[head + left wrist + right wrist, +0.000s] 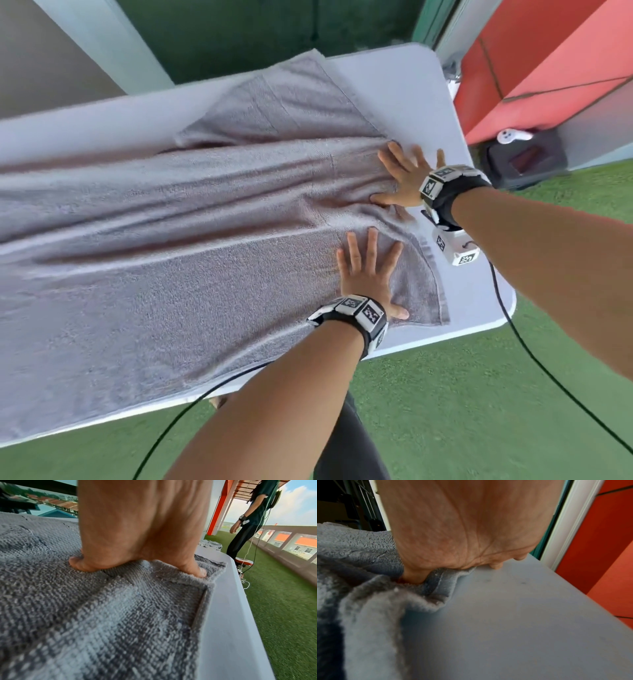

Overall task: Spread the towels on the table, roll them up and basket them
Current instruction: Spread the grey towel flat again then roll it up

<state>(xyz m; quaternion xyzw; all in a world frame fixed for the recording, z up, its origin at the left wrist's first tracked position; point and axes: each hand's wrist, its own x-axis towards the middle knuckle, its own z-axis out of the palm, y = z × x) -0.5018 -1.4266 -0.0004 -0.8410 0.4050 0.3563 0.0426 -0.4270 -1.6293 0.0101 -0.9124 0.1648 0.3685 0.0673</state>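
Both hands' fingers (363,253) lie flat on the towel (171,240); left wrist alone shows a bystander (254,517)

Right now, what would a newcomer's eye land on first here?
The big grey towel, creased and spread over most of the white table. At its right end, the left hand and right hand press flat on it with spread fingers. In the left wrist view, a person in dark clothes stands on the green turf beyond the table.
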